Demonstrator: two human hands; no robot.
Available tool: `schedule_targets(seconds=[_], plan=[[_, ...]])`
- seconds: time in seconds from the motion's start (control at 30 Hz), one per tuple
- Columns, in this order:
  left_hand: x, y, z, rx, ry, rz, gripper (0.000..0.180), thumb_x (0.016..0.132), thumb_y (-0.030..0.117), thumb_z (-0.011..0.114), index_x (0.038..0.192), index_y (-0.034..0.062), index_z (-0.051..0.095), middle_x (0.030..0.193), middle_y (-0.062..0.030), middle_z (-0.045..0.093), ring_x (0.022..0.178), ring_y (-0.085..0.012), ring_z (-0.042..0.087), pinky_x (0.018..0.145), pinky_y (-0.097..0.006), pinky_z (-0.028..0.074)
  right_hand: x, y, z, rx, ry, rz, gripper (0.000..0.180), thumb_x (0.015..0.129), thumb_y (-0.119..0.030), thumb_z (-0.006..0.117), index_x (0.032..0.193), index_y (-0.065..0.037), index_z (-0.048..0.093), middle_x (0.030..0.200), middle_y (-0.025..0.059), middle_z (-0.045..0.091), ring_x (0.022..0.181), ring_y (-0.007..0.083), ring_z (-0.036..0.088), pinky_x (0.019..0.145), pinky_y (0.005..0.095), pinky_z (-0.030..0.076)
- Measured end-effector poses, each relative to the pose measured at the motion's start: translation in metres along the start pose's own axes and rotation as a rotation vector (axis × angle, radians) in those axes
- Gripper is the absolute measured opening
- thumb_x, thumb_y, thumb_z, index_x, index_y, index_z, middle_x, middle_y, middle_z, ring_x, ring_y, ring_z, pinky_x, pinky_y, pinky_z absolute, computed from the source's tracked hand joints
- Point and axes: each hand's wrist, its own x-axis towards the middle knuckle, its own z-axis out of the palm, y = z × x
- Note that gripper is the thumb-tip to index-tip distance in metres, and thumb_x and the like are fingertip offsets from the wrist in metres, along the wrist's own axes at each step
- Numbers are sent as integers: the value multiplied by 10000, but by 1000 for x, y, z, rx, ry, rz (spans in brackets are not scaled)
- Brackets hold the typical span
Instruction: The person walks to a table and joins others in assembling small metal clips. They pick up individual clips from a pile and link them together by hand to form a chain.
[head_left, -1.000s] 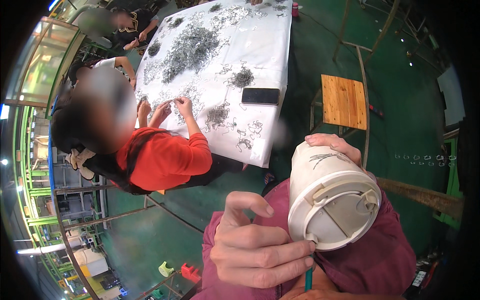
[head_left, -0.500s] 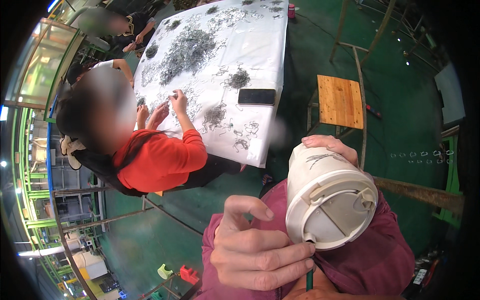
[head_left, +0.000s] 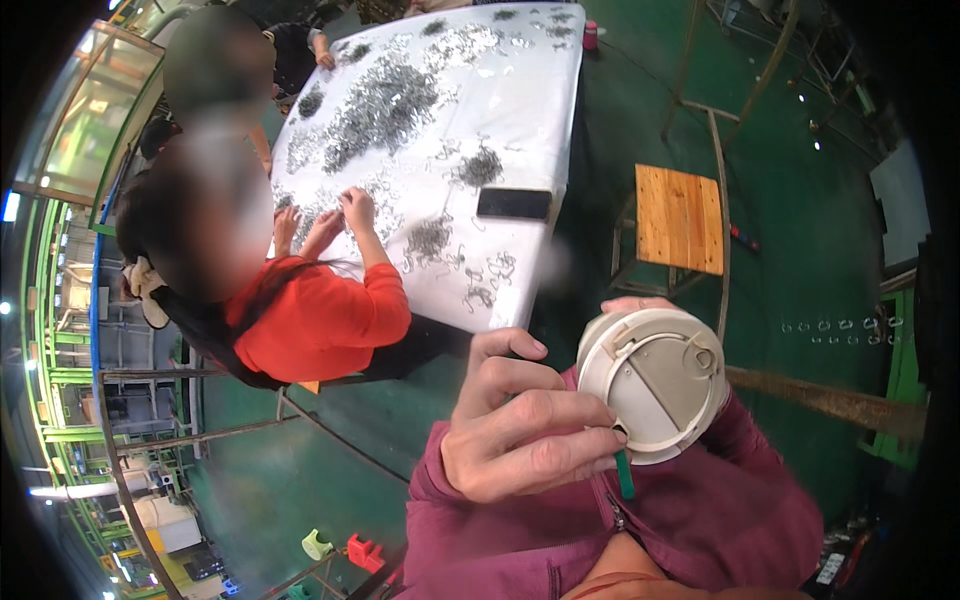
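Your left hand [head_left: 525,425] sits at 6 o'clock, fingers curled, fingertips pinching green tab [head_left: 625,475] at lower edge of cup lid. White lidded cup [head_left: 655,385] is just at 3 o'clock of that hand, lid facing you. Your right hand [head_left: 635,305] wraps cup from behind, mostly hidden. At 11 o'clock, person in red sleeve [head_left: 330,315] sorts metal clips on white table [head_left: 520,110]; black phone [head_left: 513,203] lies near table edge. Wooden stool [head_left: 680,220] stands at 1 o'clock.

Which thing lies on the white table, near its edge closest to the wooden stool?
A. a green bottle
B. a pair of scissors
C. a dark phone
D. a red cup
C: a flat dark phone lies on the white table near the edge facing the wooden stool, among small heaps of metal pieces.
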Motion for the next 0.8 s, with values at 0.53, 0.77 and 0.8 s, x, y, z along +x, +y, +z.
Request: schedule_targets(seconds=[0.53, 0.77, 0.8], plan=[[-9, -28, 15, -3, -140, -112, 295, 662, 118, 811, 921, 92, 672, 933, -18, 605, 863, -229, 532, 832, -404, 429, -28, 55, -19, 407, 114, 280, 783, 745, -203, 817, 1394, -57, 404, 1336, 109, 534, 1201, 224, 555, 1044, 381, 452], [-14, -40, 14, 8, -83, -120, 256, 701, 160, 803, 908, 102, 665, 924, -16, 604, 886, -235, 543, 827, -384, 420, -11, 67, -20, -365, 52, 64, 760, 696, -166, 838, 1349, -53, 466, 1281, 105, 573, 1166, 208, 577, 997, 346, 471], [-14, -42, 14, 16, -74, -121, 275, 677, 151, 815, 908, 102, 674, 924, -17, 610, 875, -229, 547, 821, -385, 431, -11, 67, -23, -467, 23, 40, 757, 689, -161, 841, 1342, -53, 474, 1273, 104, 579, 1161, 206, 580, 990, 341, 474]])
